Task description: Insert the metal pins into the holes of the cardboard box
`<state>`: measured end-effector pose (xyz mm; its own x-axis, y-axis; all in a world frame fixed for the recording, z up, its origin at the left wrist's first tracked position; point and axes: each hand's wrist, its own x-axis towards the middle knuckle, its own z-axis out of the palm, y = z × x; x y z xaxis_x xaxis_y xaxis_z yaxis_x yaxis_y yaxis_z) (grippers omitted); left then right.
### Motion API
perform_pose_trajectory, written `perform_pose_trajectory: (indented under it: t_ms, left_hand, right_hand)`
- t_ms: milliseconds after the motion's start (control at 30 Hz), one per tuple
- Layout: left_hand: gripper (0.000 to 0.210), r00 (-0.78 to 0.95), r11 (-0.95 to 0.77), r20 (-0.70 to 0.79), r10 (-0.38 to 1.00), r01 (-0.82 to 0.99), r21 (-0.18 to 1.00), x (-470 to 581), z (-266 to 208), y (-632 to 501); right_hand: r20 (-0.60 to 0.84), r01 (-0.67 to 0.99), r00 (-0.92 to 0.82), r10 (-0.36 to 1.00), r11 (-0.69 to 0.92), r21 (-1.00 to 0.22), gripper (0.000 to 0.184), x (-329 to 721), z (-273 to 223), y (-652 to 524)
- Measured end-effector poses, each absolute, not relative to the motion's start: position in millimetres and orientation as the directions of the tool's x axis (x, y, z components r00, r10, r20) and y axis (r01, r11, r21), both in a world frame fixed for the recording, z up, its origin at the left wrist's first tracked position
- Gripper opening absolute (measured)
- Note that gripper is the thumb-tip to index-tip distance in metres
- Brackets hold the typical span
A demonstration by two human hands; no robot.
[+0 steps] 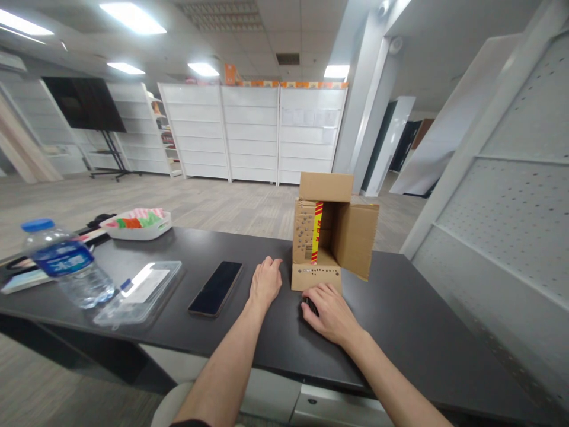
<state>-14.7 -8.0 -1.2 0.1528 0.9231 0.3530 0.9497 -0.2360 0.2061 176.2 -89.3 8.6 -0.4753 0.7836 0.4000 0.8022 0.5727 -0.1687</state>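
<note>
An upright cardboard box [304, 231] stands on the dark desk, its opening towards me and its flaps spread. Small round spots mark its left panel and lower flap, and a yellow-and-red strip runs down beside the opening. My right hand [326, 308] is curled over a small black object [310, 305] just in front of the lower flap; most of that object is covered, so its kind is unclear. To the left of the box, my left hand [267, 279] rests palm down with fingers curled in. Whatever may be under those fingers is hidden.
Left of my arms lie a phone [216, 288] and a clear plastic case [146, 290]. A water bottle [66, 261] with a blue cap stands farther left. Behind these sits a white tray [140, 232] of colourful items. A perforated white panel [511, 207] borders the right side.
</note>
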Motion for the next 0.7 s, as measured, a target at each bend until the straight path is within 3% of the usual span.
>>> perform_pose_trajectory:
  t_ms: [233,467,700]
  left_hand:
    - [0.039,0.149,-0.224,0.339,0.929,0.955,0.194,-14.5,-0.8,-7.3]
    - [0.040,0.145,-0.222,0.344,0.928,0.955,0.196,-14.7,-2.6,-6.7]
    - [0.041,0.149,-0.225,0.337,0.930,0.954,0.198,-14.9,-1.7,-7.6]
  right_hand:
    - [0.477,0.790,-0.455,0.752,0.588,-0.173,0.025,180.5,3.5,-75.5]
    - [0.587,0.607,-0.188,0.788,0.563,-0.561,0.023,181.8,-1.8,-57.6]
    - [0.606,0.497,0.136,0.784,0.476,-0.726,0.032,185.2,-12.1,-42.6]
